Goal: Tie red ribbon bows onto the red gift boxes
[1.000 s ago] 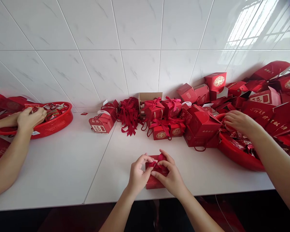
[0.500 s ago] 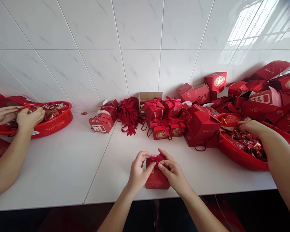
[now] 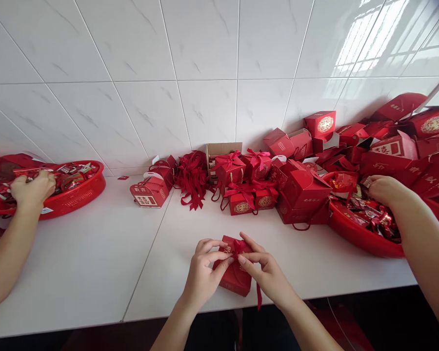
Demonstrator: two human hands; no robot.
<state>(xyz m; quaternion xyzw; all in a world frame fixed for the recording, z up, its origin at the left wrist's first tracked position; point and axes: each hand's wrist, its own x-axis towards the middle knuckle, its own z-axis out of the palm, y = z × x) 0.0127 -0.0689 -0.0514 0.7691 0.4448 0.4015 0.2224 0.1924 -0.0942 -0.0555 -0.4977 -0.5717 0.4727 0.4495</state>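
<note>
A small red gift box (image 3: 237, 282) lies on the table in front of me, turned at a slight angle. A red ribbon (image 3: 259, 296) is looped at its top, and one tail hangs down past the box's right side. My left hand (image 3: 207, 268) pinches the ribbon between thumb and forefinger at the box's upper middle. From the other side, my right hand (image 3: 265, 270) pinches the ribbon close to the same spot, its forefinger raised. The fingertips partly hide the knot area.
Ribbon-tied boxes (image 3: 241, 204) stand behind, beside a heap of loose red ribbons (image 3: 192, 175). Candy fills a red basket (image 3: 76, 197) at left and another red basket (image 3: 366, 243) at right; a co-worker's hand reaches into each. Red boxes (image 3: 398, 161) pile up at the back right.
The box has turned a little and its ribbon tail now hangs at the right. Both my hands have shifted slightly downward. The left co-worker's hand has moved down into the basket.
</note>
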